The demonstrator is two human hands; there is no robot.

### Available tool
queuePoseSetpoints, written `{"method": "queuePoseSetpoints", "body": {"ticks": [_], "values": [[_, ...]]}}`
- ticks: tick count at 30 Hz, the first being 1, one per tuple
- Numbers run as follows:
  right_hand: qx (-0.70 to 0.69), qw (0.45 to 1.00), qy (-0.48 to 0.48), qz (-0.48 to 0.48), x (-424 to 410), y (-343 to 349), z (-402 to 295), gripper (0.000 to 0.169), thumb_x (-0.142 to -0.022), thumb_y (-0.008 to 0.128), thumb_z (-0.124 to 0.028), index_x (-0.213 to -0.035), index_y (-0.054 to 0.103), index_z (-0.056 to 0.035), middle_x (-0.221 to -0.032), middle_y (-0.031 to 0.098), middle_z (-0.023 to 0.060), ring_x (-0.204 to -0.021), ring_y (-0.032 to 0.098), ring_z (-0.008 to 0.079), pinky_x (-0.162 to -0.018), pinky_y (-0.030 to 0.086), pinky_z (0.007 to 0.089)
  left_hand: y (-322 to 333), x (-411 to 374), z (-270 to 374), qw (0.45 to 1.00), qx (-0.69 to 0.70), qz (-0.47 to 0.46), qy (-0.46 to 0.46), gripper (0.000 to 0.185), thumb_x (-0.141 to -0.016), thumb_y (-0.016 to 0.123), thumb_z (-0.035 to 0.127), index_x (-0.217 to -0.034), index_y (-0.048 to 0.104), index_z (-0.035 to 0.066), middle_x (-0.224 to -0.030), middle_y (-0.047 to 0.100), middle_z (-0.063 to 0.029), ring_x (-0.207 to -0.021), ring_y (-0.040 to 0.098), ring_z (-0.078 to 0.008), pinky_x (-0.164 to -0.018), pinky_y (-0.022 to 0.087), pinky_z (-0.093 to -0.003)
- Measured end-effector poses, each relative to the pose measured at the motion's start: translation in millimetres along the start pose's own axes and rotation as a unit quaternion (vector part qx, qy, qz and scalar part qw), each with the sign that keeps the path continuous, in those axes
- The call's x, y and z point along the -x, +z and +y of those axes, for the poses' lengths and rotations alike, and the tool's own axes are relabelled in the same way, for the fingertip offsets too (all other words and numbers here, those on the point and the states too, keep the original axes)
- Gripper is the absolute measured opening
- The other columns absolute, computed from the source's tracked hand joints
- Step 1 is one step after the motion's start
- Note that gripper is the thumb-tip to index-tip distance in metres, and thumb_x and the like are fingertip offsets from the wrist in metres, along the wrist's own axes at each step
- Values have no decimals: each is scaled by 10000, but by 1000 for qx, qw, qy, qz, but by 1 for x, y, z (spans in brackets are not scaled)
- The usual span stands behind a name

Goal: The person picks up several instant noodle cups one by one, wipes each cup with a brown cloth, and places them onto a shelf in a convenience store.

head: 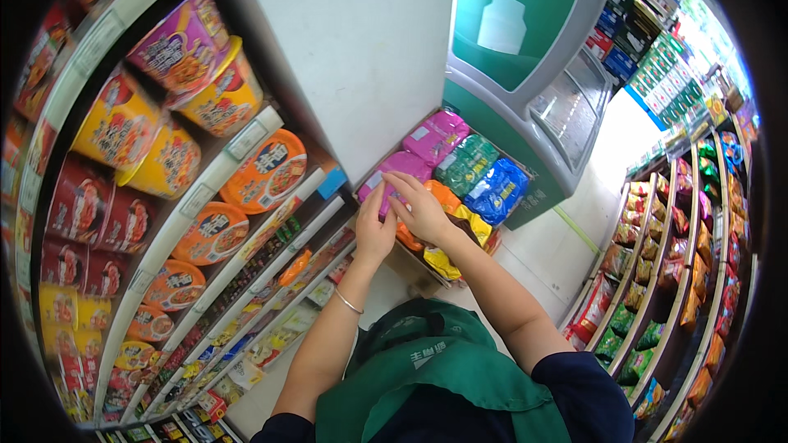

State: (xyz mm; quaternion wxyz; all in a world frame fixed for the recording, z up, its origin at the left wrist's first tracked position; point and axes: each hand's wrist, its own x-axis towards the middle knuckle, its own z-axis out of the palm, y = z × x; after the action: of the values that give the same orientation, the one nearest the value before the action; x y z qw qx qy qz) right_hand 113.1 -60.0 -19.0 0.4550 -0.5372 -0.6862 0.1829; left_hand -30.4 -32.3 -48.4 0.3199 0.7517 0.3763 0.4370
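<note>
My left hand and my right hand are close together over a cardboard box of bagged snacks. Their fingertips meet over a pink snack bag, part of which shows between the hands. Whether they grip it or just rest above it is unclear. Another pink bag lies behind, beside a green bag and a blue bag. Orange bags are partly covered by my right hand. Yellow bags lie at the box's near side, below my right forearm.
Shelves with orange instant-noodle bowls and yellow noodle tubs rise at left. A white panel and a green-and-grey display cooler stand beyond the box. Curved snack shelves line the right, across the tiled floor.
</note>
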Motion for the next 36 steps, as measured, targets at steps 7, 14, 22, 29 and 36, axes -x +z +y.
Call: {"method": "queuePoseSetpoints", "body": {"ticks": [7, 14, 22, 29, 36], "values": [[49, 995, 84, -1, 51, -20, 56, 454, -918, 589, -119, -1363, 527, -48, -1311, 564, 204, -1200, 556, 383, -1003, 472, 441, 70, 16, -22, 993, 25, -98, -53, 522, -929, 601, 101, -1423, 473, -13, -1384, 540, -231, -1284, 527, -362, -1055, 435, -414], [86, 986, 141, -16, 96, -23, 102, 462, -919, 588, -121, -1370, 518, -46, -1298, 568, 196, -1157, 573, 384, -976, 481, 419, 117, 35, -56, 984, -1, -167, -68, 471, -916, 629, 133, -1358, 539, -2, -1299, 601, -202, -1200, 577, -350, -1017, 453, -396], [196, 961, 195, -32, 146, -7, 152, 489, -843, 668, -133, -1311, 558, -43, -1286, 566, 185, -1192, 548, 373, -997, 458, 463, 140, 51, -88, 970, -148, -189, -44, 428, -834, 717, 229, -1209, 645, 34, -1251, 620, -170, -1164, 543, -359, -1039, 410, -443], [257, 934, 247, -17, 166, 1, 163, 569, -804, 703, -136, -1340, 526, -62, -1267, 559, 187, -1193, 539, 362, -978, 461, 457, 153, 60, -95, 952, -176, -239, -80, 512, -826, 730, 282, -1251, 615, 20, -1295, 590, -188, -1212, 512, -385, -1049, 400, -475], [254, 934, 250, -29, 154, -5, 170, 218, -832, 649, -119, -1041, 641, -57, -964, 590, 145, -950, 594, 347, -806, 499, 469, 150, 53, -92, 956, -136, -242, -99, 537, -834, 726, 294, -1264, 595, 0, -1303, 587, -200, -1223, 514, -390, -1062, 394, -468]]}}
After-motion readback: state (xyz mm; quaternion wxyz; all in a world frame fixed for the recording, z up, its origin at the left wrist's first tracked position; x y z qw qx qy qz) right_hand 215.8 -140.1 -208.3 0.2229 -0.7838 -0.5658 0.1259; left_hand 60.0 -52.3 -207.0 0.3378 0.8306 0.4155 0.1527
